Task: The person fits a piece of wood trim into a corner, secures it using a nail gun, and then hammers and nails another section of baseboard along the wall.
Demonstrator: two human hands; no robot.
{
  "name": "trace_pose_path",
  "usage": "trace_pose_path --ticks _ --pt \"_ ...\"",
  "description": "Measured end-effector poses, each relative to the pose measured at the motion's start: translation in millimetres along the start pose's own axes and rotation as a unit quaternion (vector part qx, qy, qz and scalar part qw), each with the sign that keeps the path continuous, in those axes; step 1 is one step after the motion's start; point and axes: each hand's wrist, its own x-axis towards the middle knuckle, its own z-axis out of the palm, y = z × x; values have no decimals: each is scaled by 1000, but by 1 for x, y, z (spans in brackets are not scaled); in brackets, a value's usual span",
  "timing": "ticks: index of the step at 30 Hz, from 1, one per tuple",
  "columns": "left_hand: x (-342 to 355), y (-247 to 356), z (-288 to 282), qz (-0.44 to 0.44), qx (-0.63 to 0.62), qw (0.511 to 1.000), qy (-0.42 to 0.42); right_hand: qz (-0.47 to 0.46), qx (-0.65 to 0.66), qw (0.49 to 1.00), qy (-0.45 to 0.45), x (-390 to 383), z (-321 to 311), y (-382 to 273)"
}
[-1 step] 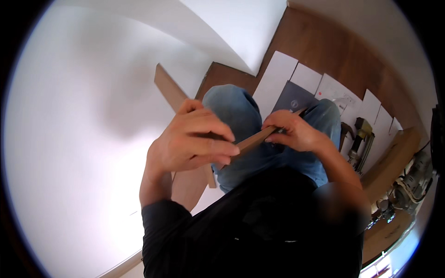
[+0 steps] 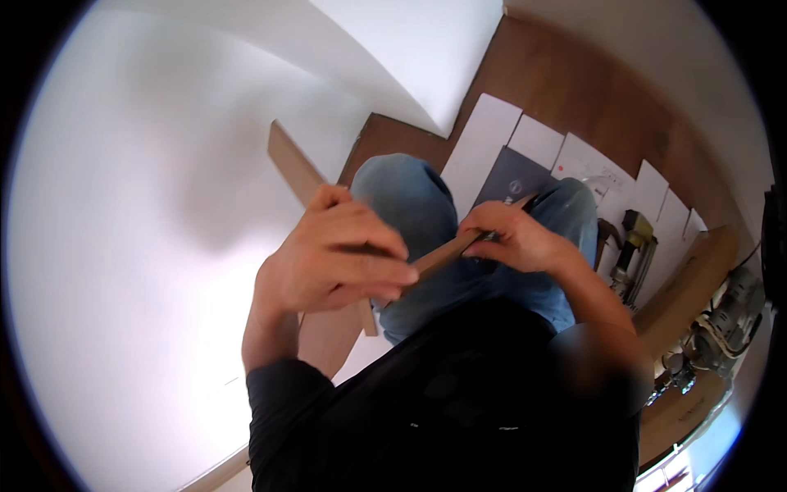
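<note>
A narrow brown wooden strip (image 2: 443, 256) is held slantwise above my jeans-covered knees. My right hand (image 2: 520, 236) pinches it between thumb and fingers, and its far end runs past that hand over the right knee. My left hand (image 2: 332, 254) has bent fingers, with the fingertips at the strip's near end; its palm is hidden. Behind the left hand a second, longer wooden board (image 2: 293, 162) stands slanting in front of the white wall. The left hand covers this board's middle, and its lower end (image 2: 370, 320) shows below the wrist.
White sheets (image 2: 484, 139) and a dark grey box-like piece (image 2: 512, 176) lie on the brown floor ahead. To the right are a nail gun (image 2: 631, 246), a hammer (image 2: 607, 238), a long cardboard box (image 2: 689, 275) and a grey power tool (image 2: 734, 320). A white wall corner (image 2: 447, 123) juts in ahead.
The whole view has shifted slightly. Both hands keep their places on the wooden strip, with the left fingertips moved a little along its near end.
</note>
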Motion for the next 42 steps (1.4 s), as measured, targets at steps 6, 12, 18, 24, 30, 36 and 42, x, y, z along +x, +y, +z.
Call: trace_pose_path --ticks 6,12,18,24,30,36,42 --pt "-19 24 -7 -67 46 996 -41 -66 -139 988 33 19 -33 -38" --pt "-6 15 2 -53 48 984 -165 -79 -284 955 -41 43 -86 -68" --pt "34 -32 7 16 37 986 -164 -8 -332 942 -39 65 -132 -50" --pt "46 -120 39 -60 62 973 -214 -1 -419 884 208 57 -141 27" --pt "-18 -220 102 -48 20 985 -166 141 -391 864 284 -19 -92 132" --pt "-67 -324 216 -77 139 979 -123 303 -436 810 249 -92 -47 158" --pt "-70 -381 264 -168 200 961 -89 370 -412 794 252 -72 -46 175"
